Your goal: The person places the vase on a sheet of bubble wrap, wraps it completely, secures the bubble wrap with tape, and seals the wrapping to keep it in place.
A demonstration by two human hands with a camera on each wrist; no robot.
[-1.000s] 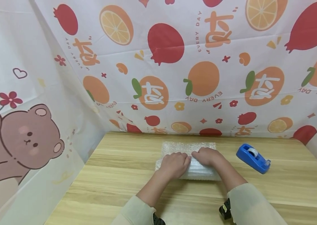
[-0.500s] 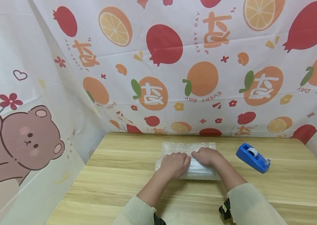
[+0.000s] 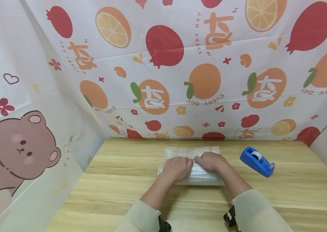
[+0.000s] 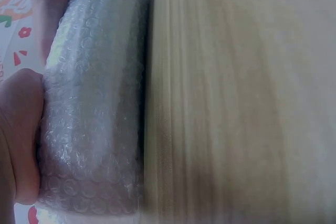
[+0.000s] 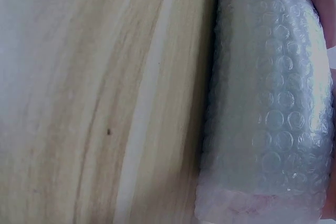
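A bundle of clear bubble wrap (image 3: 205, 178) lies in the middle of the wooden table, its front part rounded and thick, a flat sheet part stretching behind. My left hand (image 3: 177, 169) grips it from above on the left, fingers curled over the top. Close beside it, my right hand (image 3: 209, 160) holds the same wrap, the two thumbs almost meeting. In the left wrist view the bubble wrap (image 4: 94, 93) bulges toward the camera, hands along its far edge. The right wrist view shows the wrap (image 5: 268, 103) and a pale content blurred through it. Fingertips are mostly hidden.
A blue tape dispenser (image 3: 257, 161) with a roll of clear tape stands on the table (image 3: 117, 187) to the right. Behind the table hangs a fruit-print cloth (image 3: 163, 64), and a bear-print cloth (image 3: 21, 145) covers the left side.
The head view has shifted slightly, so the scene sits a little further left. Both hands keep their hold on the bubble wrap with no visible movement.
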